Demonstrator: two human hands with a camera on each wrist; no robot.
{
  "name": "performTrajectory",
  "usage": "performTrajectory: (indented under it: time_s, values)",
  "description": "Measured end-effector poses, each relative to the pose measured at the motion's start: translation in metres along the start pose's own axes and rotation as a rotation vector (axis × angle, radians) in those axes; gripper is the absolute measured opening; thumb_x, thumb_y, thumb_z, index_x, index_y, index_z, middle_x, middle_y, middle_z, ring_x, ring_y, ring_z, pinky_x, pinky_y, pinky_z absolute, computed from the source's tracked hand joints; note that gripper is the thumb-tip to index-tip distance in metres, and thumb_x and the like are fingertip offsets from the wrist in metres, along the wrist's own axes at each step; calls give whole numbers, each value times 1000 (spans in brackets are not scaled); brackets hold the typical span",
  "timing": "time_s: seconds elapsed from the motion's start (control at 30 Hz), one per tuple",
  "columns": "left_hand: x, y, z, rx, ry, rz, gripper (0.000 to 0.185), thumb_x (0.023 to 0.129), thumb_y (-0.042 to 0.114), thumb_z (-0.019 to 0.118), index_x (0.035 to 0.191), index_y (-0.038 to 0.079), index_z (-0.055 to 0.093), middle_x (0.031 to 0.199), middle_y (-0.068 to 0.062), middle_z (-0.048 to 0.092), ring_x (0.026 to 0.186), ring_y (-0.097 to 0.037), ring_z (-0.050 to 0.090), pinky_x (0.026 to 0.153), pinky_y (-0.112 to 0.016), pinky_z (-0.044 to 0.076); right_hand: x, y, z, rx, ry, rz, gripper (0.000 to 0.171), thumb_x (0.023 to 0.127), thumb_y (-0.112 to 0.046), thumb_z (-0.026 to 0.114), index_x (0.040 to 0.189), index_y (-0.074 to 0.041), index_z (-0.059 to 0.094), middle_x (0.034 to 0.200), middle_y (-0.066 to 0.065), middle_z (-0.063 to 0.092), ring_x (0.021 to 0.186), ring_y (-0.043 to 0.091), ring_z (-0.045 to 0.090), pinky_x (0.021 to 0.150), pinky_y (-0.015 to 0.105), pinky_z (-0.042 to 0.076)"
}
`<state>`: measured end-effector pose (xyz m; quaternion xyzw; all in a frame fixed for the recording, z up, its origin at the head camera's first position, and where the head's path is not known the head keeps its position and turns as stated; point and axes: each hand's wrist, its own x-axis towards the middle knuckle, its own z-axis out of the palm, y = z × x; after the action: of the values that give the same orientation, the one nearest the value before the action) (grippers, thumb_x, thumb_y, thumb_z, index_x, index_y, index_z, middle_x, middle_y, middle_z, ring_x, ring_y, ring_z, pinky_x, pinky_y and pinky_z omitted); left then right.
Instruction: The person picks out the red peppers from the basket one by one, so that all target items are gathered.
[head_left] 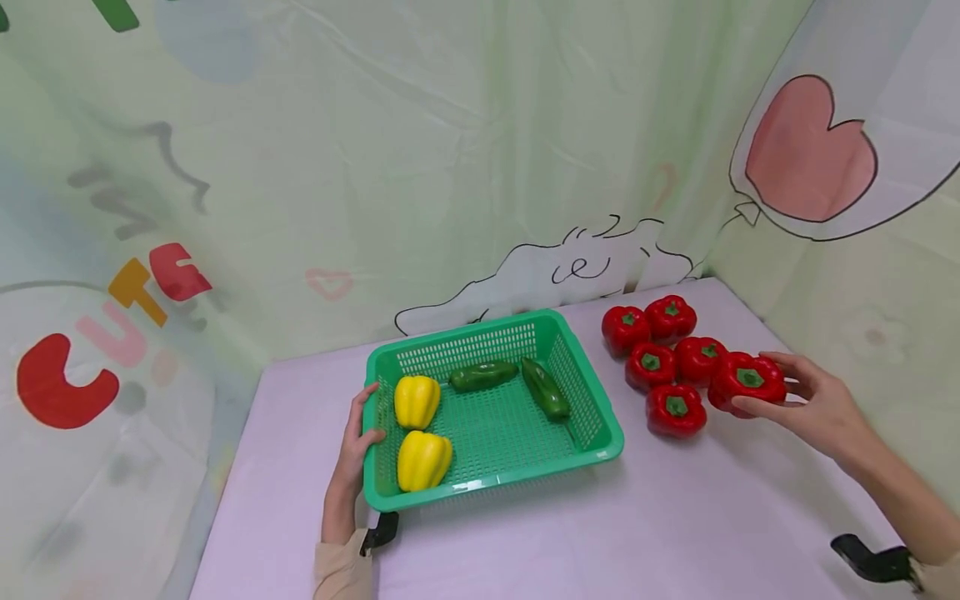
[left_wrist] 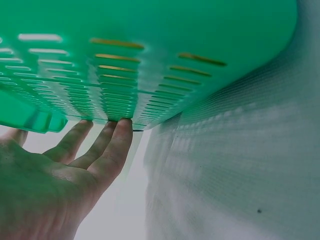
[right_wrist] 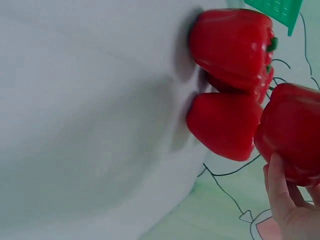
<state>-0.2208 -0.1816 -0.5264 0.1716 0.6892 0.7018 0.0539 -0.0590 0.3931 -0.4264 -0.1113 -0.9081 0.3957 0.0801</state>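
Left hand: my left hand (head_left: 357, 436) lay against the left wall of the basket (head_left: 592, 417), thumb hooked over the rim, fingers (left_wrist: 112, 145) straight along the slotted outside.
Right hand: my right hand (head_left: 806, 404) curled round the red pepper (head_left: 747, 382), thumb on the near side, fingers on the far side; the wrist view showed it raised slightly off the table.
Red pepper, place: at the right end of the cluster, touching or just beside its nearest neighbour; I could not tell which.
Other red peppers: five red peppers (head_left: 675, 358) stood bunched on the table between the basket and my right hand, stems up, packed close.
Basket, contents: two yellow peppers (head_left: 417, 400) sat along the left side, near my thumb; two green peppers (head_left: 544, 387) lay toward the back and right.
Basket, open room: the middle and the front right floor of the basket showed bare mesh.
Table: the pale lilac table (head_left: 675, 517) had a broad bare stretch in front of the basket and the red cluster.
Edges: the red cluster sat near the table's back right corner, close to the curtain (head_left: 450, 167); the basket's right rim stood just apart from the nearest red pepper.
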Motion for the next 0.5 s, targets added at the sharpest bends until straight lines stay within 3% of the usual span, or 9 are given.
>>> performTrajectory:
  time_s: [0.07, 0.13, 0.5]
  values:
    - [0, 0, -1, -6, 0, 2, 73, 83, -4, 42, 153, 8, 24, 157, -18, 20, 127, -33, 33, 95, -35, 42, 0, 2, 3, -2, -4, 38, 87, 85, -31, 75, 149, 3, 27, 139, 33, 36, 113, 44, 40, 58, 25, 50]
    - [1, 0, -1, -13, 2, 1, 73, 83, -4, 42, 153, 8, 24, 157, -18, 20, 127, -33, 33, 93, -34, 44, 1, 4, 6, -1, 3, 51, 88, 86, -31, 75, 149, 5, 26, 139, 36, 34, 115, 55, 35, 57, 25, 50]
    - [2, 0, 0, 5, 9, -8, 74, 82, -3, 43, 153, 10, 26, 158, -15, 20, 128, -33, 34, 96, -33, 40, -4, 17, 17, 13, 8, 85, 86, 87, -28, 74, 148, 8, 25, 139, 39, 32, 115, 57, 34, 57, 21, 48]
